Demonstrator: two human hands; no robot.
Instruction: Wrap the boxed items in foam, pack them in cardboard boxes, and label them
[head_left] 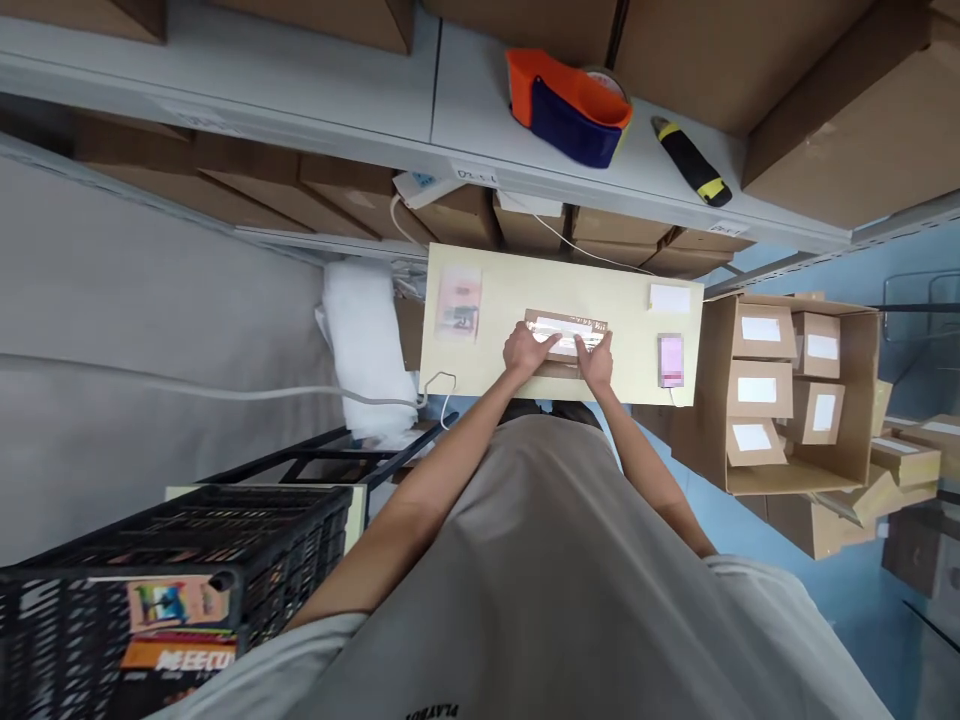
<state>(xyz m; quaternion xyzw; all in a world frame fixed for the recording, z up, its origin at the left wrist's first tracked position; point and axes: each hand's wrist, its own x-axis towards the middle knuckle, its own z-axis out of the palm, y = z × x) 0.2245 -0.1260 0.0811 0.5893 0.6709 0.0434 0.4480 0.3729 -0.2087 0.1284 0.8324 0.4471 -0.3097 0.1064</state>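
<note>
On the pale yellow table (pixel 495 378) lies a small brown cardboard box (pixel 566 370), with a shiny white label (pixel 564 334) across its top. My left hand (pixel 527 350) grips the box's left end, its thumb reaching onto the label. At the opposite end my right hand (pixel 597 362) is closed on the same box, thumb also resting on the label. The fingers below the edges are partly hidden. A phone with a pink screen (pixel 671 360) and a white label stack (pixel 670 298) lie to the right; a pinkish printed packet (pixel 459 303) is at the left.
An orange and blue tape dispenser (pixel 570 105) and a yellow-black utility knife (pixel 691 160) sit on the shelf (pixel 480 100). Right of the table, a large open carton (pixel 802 480) holds several labelled boxes. White wrap (pixel 367 345) and a black crate (pixel 292 545) stand left.
</note>
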